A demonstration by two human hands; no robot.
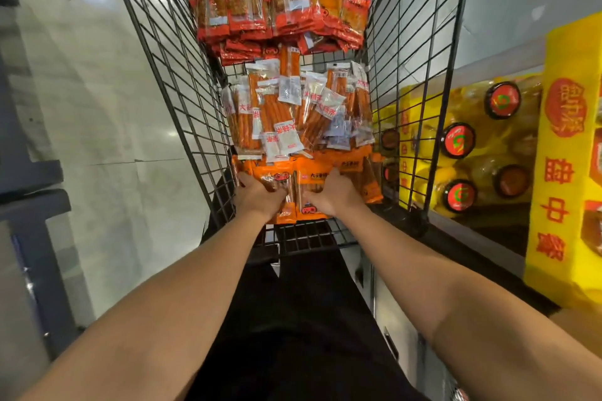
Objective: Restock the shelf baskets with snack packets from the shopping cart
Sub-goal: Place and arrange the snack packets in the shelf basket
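Observation:
A black wire shopping cart (182,101) holds three heaps of snack packets. Red packets (280,6) lie at the far end, clear-and-white packets of orange sticks (293,111) in the middle, and orange packets (312,172) nearest me. Both my hands reach down into the cart onto the orange heap. My left hand (257,195) has its fingers curled around packets at the left of the heap. My right hand (335,192) grips packets at the right, its thumb pointing inward. The shelf baskets are out of view.
On the right, a yellow display stand (566,156) holds bottles of yellow oil with red caps (457,140), close against the cart's side. Pale tiled floor (107,127) lies to the left, with a dark metal frame (29,179) at the far left edge.

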